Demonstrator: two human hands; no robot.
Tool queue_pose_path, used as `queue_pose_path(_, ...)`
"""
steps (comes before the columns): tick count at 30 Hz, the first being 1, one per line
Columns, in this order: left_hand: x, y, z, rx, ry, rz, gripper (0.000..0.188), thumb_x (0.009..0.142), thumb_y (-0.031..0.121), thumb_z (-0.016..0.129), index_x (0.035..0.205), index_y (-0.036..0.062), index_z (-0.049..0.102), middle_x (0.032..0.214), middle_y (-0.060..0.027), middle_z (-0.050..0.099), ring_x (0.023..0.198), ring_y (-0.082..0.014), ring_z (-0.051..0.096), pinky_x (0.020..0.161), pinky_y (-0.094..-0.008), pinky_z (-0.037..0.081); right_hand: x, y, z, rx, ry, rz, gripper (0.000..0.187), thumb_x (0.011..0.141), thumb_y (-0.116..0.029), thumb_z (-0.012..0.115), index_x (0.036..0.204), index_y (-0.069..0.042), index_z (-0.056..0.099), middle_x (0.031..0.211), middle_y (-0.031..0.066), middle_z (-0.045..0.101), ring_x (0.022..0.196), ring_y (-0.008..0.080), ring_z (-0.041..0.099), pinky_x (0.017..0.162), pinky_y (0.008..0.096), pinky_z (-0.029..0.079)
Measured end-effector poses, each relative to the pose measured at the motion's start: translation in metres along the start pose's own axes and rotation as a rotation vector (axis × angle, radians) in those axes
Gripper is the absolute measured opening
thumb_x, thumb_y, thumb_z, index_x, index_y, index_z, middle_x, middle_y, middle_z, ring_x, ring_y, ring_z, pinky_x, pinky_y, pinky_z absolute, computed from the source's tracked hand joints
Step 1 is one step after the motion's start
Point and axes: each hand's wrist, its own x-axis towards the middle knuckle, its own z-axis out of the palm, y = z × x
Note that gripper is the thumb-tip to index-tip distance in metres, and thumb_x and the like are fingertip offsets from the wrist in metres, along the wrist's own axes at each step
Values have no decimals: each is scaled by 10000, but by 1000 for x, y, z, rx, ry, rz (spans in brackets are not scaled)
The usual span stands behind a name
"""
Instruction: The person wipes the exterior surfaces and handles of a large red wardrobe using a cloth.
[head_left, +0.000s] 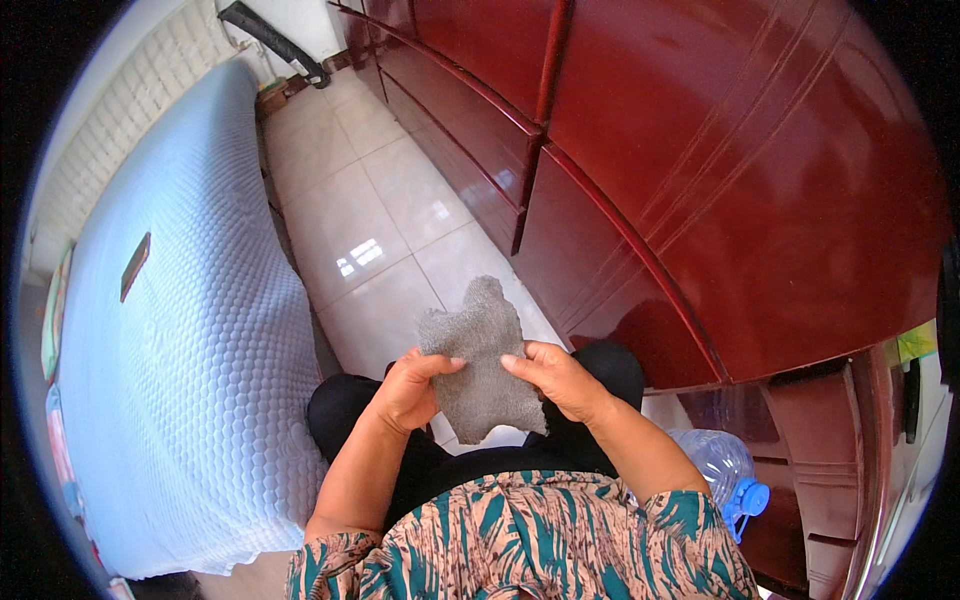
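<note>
A grey piece of cloth with ragged, wavy edges is spread between my two hands above my lap. My left hand grips its left edge, the thumb lying on top and the fingers behind. On the opposite edge, my right hand pinches the cloth the same way, thumb on top. The fingers under the cloth are mostly hidden. Its upper end stands up past my thumbs, and the lower end hangs toward my lap.
A bed with a pale blue quilted cover runs along my left, a dark phone-like object on it. Glossy dark red cabinets line the right. A large clear bottle with a blue cap stands by my right side. White floor tiles lie ahead.
</note>
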Motion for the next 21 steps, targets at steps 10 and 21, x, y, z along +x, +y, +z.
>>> queue_pose_path(10, -5, 10, 0, 547, 70, 134, 340, 826, -25, 609, 1164, 7, 591, 1056, -78, 656, 1006, -195, 606, 894, -313, 463, -7, -26, 9, -95, 75, -373, 240, 927, -99, 545, 1136, 9, 595, 957, 9, 636, 861, 77, 568, 746, 267, 493)
queue_pose_path(21, 2, 23, 3, 513, -270, 682, 215, 880, 51, 612, 1086, 8, 654, 1177, -130, 618, 1069, -199, 594, 907, -320, 483, -13, -52, 19, 47, -34, -425, 369, 916, 64, 390, 1205, -35, 598, 1147, 55, 622, 1075, 136, 569, 936, 262, 442)
